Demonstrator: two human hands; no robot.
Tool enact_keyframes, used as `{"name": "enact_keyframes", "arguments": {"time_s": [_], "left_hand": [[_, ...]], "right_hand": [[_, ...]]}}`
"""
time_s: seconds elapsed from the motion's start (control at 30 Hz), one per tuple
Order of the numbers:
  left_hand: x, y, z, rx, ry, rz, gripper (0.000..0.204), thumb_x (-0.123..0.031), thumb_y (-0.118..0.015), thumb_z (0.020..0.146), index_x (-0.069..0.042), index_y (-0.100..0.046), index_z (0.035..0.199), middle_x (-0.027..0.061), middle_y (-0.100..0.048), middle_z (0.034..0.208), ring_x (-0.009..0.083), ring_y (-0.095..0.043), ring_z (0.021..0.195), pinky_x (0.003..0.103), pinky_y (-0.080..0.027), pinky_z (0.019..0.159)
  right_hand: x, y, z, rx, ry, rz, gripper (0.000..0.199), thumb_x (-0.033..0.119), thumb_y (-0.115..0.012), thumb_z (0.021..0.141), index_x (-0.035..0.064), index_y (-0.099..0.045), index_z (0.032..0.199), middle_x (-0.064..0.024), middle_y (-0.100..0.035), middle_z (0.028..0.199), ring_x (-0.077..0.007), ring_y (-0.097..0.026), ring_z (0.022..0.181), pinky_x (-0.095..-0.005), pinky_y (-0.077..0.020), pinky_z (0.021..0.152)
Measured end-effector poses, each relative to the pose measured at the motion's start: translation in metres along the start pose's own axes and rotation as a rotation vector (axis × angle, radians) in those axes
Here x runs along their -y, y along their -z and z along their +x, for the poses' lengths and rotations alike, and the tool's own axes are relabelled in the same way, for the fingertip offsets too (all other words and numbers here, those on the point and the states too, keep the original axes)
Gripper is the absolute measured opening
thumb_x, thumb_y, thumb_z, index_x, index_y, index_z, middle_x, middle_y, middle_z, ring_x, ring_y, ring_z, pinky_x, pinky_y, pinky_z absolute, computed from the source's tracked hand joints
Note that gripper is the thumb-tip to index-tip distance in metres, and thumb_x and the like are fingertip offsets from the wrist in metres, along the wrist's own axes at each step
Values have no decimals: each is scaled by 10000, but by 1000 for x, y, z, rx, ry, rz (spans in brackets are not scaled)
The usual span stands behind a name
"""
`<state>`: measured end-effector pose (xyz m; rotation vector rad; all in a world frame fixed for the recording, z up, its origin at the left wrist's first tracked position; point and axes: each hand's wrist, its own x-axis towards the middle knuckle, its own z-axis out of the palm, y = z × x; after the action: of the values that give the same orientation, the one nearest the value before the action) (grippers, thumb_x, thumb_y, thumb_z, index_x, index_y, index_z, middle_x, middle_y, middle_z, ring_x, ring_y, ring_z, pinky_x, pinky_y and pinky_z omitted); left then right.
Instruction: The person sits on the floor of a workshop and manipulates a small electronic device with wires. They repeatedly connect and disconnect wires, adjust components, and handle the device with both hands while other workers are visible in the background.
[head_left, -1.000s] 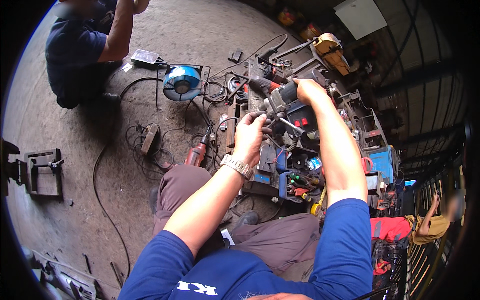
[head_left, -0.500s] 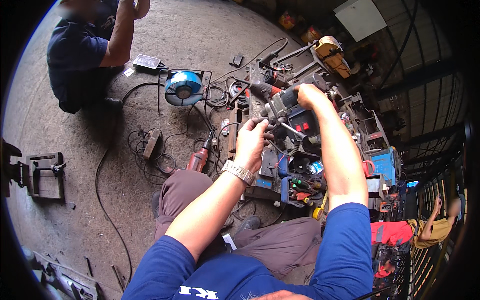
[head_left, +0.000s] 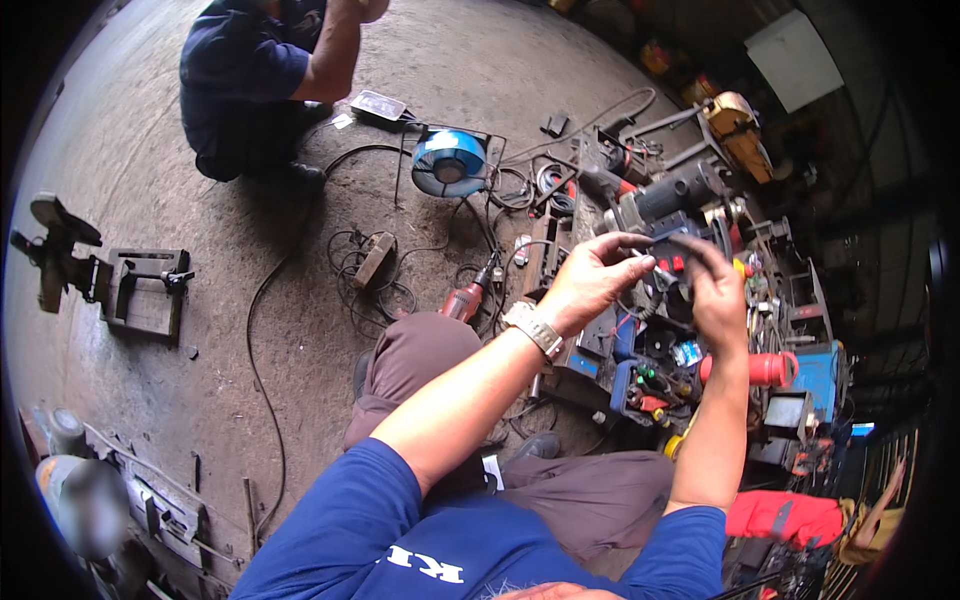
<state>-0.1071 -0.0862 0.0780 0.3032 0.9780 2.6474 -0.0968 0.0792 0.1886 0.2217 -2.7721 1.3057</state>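
Observation:
My left hand point(head_left: 597, 280), with a metal watch point(head_left: 533, 328) on its wrist, reaches to a dark machine. Its thumb and fingers close in a pinch; what is between them is too small to make out. My right hand point(head_left: 718, 300) faces it from the right, fingers bent but apart, their tips close to the left fingertips. Just beyond both hands lies the machine, which looks like a drill with a thick cylindrical motor point(head_left: 672, 196). A red switch point(head_left: 677, 264) on its panel shows between the hands, which hide much of the rest.
A blue fan point(head_left: 450, 163) stands on the floor beyond cables and a red power tool point(head_left: 463, 302). Near my knees is a blue toolbox point(head_left: 622, 385) with hand tools. A red cylinder point(head_left: 765, 369) lies to the right. Another person point(head_left: 250, 85) crouches at far left.
My right hand has left the machine's motor and come down nearer my left hand. My left hand has turned, its fingers pinching. The whole view has shifted, so the surroundings sit further right.

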Motion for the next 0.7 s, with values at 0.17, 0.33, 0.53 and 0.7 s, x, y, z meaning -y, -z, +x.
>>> {"name": "enact_keyframes", "arguments": {"time_s": [0.17, 0.33, 0.53, 0.7], "left_hand": [[-14, -2, -11, 50, 46, 188, 262, -190, -735, 894, -50, -698, 1112, -51, -608, 792, 26, -446, 628, 202, -359, 555], [6, -17, -11, 135, 154, -121, 224, -161, -715, 903, -19, -660, 1067, -63, -507, 698, 42, -408, 576, 215, -313, 511], [-1, -20, -24, 210, 259, 124, 270, -246, -762, 847, -35, -685, 997, -30, -573, 736, 55, -473, 630, 231, -378, 561], [28, -2, -40, 489, 234, 392, 258, -280, -716, 910, -27, -686, 949, -23, -663, 872, 61, -571, 819, 285, -491, 734]], "right_hand": [[21, 11, -60, 639, 125, -348, 260, -61, -558, 779, -46, -709, 989, -157, -713, 969, -201, -680, 910, -336, -531, 813], [-22, 30, -59, 361, 287, -569, 230, 46, -545, 884, -35, -697, 1036, -108, -724, 972, -212, -678, 869, -352, -535, 810], [-18, 41, -67, 290, 41, 1248, 229, 54, -513, 951, 9, -689, 1091, -39, -657, 822, -73, -557, 648, -232, -436, 578], [-60, -25, -98, 457, -393, 33, 228, 118, -532, 955, 5, -680, 1087, -69, -688, 960, -190, -653, 858, -335, -522, 765]]}}
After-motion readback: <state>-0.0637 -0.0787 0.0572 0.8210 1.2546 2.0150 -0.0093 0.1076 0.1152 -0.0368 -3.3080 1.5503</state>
